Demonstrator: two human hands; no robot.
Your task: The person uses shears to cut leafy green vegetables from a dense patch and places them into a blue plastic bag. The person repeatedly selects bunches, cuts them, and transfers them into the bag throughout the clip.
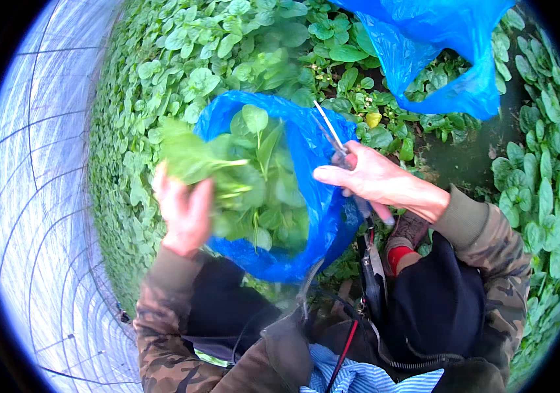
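Note:
My left hand (184,211), blurred, grips a bunch of leafy greens (186,150) over the left side of an open blue plastic bag (313,186). Cut stem ends of the bunch point right, across the bag's mouth. Loose green leaves and stems (270,172) fill much of the bag. At the bag's right rim, my right hand (363,177) holds scissors (331,128), their blades slightly apart and pointing up and left. The scissors' handles are mostly hidden by the hand.
A second blue plastic bag (471,93) lies at the top right over the plants. Dense leafy plants (181,49) surround me. Dark soil (461,157) runs along the right. A translucent sheet wall (39,172) rises at the left. My shoe (407,228) is below my right hand.

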